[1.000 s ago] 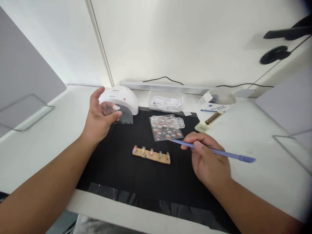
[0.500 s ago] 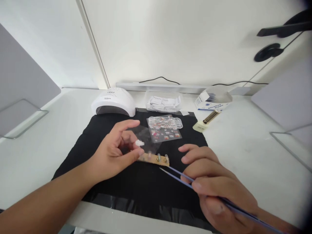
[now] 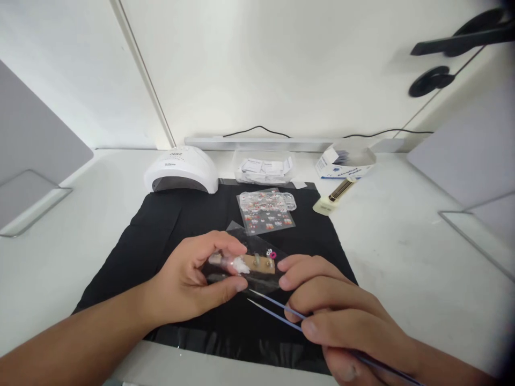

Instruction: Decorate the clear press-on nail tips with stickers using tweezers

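Note:
My left hand is curled, with a ragged white tuft among its fingers; its index fingertip and thumb tip stand apart around the tuft. A clear plastic film with a small pink-and-white sticker spans the space between my hands, over a wooden strip bearing small clear pieces on gold-coloured studs. Gripped in my right hand is a pair of blue tweezers, tips apart and pointing left, nothing between them. My right index and middle fingertips are at the film's right edge; whether they press it I cannot tell.
Behind lie a sticker sheet and a clear case on the black mat. Along the back stand a white nail lamp, a clear tub of packets, an alcohol-pad box and a polish bottle.
The clear film has come forward over the wooden strip. My left hand and the tuft have moved slightly nearer me and right; my right hand and the tweezers have shifted left and down.

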The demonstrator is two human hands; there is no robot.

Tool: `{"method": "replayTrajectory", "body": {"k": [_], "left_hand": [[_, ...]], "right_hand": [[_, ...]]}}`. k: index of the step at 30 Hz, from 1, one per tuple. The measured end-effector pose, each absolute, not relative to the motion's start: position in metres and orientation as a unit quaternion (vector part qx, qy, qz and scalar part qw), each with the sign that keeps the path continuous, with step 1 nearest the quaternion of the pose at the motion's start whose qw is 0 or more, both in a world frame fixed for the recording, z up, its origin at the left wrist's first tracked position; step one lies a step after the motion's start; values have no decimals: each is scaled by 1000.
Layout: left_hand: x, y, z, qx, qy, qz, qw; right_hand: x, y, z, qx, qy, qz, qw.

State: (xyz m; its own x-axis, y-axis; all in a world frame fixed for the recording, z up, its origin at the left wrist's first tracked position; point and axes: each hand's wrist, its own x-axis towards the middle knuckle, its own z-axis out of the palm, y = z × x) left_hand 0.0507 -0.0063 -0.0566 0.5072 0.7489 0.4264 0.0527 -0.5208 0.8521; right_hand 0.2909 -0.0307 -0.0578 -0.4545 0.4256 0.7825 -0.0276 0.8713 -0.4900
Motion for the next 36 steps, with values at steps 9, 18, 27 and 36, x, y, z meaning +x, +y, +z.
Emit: {"method": "replayTrajectory", "body": {"k": [9, 18, 27, 36], "left_hand": [[43, 1, -53, 765, 242, 391, 451], [43, -3, -47, 762, 300, 405, 407], [46, -1, -44, 807, 276, 404, 331], [45, -5, -45, 777, 284, 366, 426]], "right_hand": [[285, -31, -77, -127, -746, 280, 591], [287, -27, -62, -134, -778, 253, 558], [287, -31, -58, -135, -807, 272, 506], [286, -35, -63, -125, -815, 285, 488]]}}
